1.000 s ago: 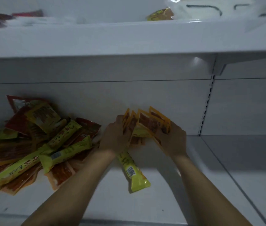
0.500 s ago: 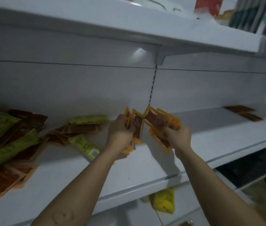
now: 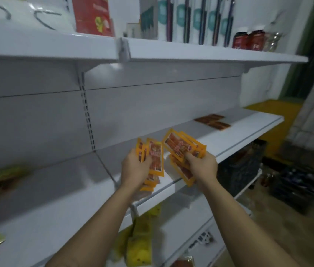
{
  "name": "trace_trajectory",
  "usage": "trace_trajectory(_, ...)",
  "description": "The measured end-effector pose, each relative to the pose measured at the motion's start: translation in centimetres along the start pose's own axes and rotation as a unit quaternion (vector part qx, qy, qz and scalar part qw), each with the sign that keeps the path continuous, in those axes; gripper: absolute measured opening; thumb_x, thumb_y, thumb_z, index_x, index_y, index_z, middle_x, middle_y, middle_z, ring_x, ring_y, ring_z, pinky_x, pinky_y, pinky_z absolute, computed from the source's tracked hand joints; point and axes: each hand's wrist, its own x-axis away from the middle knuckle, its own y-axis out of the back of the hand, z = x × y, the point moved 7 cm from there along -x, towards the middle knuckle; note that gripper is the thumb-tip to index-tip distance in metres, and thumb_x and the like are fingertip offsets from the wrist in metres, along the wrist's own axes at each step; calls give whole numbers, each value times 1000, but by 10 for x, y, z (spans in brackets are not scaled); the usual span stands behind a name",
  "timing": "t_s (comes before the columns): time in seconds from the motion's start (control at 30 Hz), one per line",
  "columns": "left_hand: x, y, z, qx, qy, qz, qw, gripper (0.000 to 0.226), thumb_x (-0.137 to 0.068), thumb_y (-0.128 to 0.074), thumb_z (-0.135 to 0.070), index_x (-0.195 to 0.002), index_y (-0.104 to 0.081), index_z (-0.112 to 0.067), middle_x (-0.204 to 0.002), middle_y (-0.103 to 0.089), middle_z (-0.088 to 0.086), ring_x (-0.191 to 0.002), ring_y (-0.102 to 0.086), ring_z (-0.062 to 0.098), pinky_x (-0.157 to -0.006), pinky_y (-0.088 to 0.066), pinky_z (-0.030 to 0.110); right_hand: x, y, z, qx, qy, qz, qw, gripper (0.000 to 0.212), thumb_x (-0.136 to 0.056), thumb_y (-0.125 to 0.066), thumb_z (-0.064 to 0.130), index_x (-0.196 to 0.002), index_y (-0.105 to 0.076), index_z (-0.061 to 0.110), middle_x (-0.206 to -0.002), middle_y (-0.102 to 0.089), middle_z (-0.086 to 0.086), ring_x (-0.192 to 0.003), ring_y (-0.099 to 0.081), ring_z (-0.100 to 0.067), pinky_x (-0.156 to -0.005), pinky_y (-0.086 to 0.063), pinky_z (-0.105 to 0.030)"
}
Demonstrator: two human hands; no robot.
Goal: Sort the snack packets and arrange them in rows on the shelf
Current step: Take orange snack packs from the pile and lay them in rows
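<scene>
A person is holding two bunches of orange snack packets in front of a white shelf (image 3: 229, 137).

The left hand (image 3: 135, 168) is curling its fingers round the left bunch (image 3: 155, 158), its packets standing roughly upright. The right hand (image 3: 203, 166) is pinching the right bunch (image 3: 181, 146), thumb on top, its packets fanning out and tilting leftward. Both bunches are hovering just above the shelf's front edge, near each other. Two dark packets (image 3: 213, 121) are lying flat side by side farther right on the same shelf. A blurred pile of green and red packets (image 3: 0, 182) is lying at its left end. Yellow bags (image 3: 138, 245) are sitting on the shelf below, and jars (image 3: 248, 40) are standing on the upper shelf (image 3: 190, 53).
</scene>
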Motion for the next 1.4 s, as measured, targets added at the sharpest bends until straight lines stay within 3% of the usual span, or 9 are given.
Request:
trace_trajectory(0.27,3,-159,-80,16,-16,58,998,14,-93,-63,-31,-97,-64,-17,-81,-66,-7,-70,-61,4,-53,-38,18,-105,132,-40,4,-4,-31,1000,15,-83,-69,21,-68,-68,19,-68,-68,10,-68,-65,-7,-55,-47,-24)
trace_trajectory(0.43,-9,-243,-128,26,-44,91,995,9,-92,-65,-29,-87,-59,-27,-75,-62,-14,-65,-56,-2,-50,-33,14,-159,195,-56,11,-15,-60,998,37,-85,-67,18,-52,-50,21,-47,-56,11,-45,-52,0,-48,-38,-22)
trace_trajectory(0.53,-22,-288,-152,36,-65,105,992,16,-92,-65,-31,-81,-53,-31,-74,-59,-18,-64,-54,-4,-49,-32,12,-196,220,-63,22,-19,-72,997,24,-88,-67,22,-66,-64,13,-62,-67,3,-61,-63,-12,-55,-49,-28)
trace_trajectory(0.63,-43,-332,-167,48,-76,121,989,7,-92,-65,-31,-91,-58,-28,-76,-60,-18,-65,-54,-4,-51,-33,14,-235,239,-68,45,-13,-89,995,19,-89,-67,27,-73,-68,16,-64,-67,10,-60,-62,-2,-46,-42,-21)
trace_trajectory(0.73,-69,-375,-174,65,-74,132,986,6,-92,-65,-29,-95,-61,-26,-76,-61,-18,-65,-55,-4,-51,-34,14,-280,246,-71,56,-3,-86,995,20,-89,-68,25,-70,-67,19,-56,-64,20,-55,-60,6,-38,-36,-10)
trace_trajectory(0.83,-109,-420,-177,84,-75,123,986,8,-91,-67,-27,-91,-59,-26,-76,-61,-16,-67,-55,-3,-53,-36,16,-342,245,-76,67,-1,-97,993,17,-87,-70,26,-72,-69,20,-64,-67,14,-63,-64,-1,-50,-45,-21)
trace_trajectory(1.0,-179,-484,-184,73,-44,102,991,18,-90,-67,-26,-100,-66,-10,-90,-71,6,-86,-67,27,-74,-50,34,-440,227,-85,80,-5,-64,995,19,-87,-71,27,-69,-65,23,-71,-66,14,-70,-64,-7,-55,-45,-23)
trace_trajectory(1.3,-248,-569,-202,30,-14,79,996,26,-87,-67,-38,-93,-62,-13,-86,-66,1,-83,-63,26,-67,-39,30,-578,210,-104,65,2,-32,997,11,-84,-71,24,-75,-70,20,-73,-70,9,-72,-67,-11,-57,-51,-26)
trace_trajectory(1.4,-267,-590,-207,4,-32,53,998,25,-88,-66,-32,-95,-59,-10,-87,-63,5,-85,-61,28,-69,-43,35,-623,198,-110,81,19,0,997,14,-81,-71,23,-79,-71,9,-74,-72,0,-74,-68,-19,-66,-57,-36)
